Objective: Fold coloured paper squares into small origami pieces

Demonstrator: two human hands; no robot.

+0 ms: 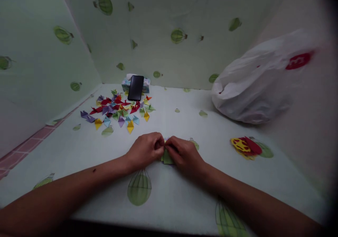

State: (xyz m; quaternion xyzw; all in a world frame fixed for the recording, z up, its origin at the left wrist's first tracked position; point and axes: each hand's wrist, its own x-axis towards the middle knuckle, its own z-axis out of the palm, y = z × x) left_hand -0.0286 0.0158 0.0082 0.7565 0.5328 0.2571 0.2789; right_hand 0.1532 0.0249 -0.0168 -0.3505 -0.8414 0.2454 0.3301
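Observation:
Just above the table, my left hand (148, 147) and my right hand (186, 155) meet at their fingertips. Both are closed, with thumbs and index fingers pinched together. Between and below them shows a green square of paper (167, 158), seemingly the top of a small stack. A sliver of pale yellow and purple peeks out behind the fingertips. Whatever the fingers pinch is small and hidden by them. Beyond my left hand lies a pile of folded paper birds (116, 108) in red, purple, yellow, green and blue.
A black phone (136, 88) leans on a tissue box (146, 85) behind the pile. To the right, yellow and red paper cut-outs (244, 147) lie flat. A bulky white plastic bag (253, 85) stands at the back right. Balloon-patterned sheeting covers table and walls.

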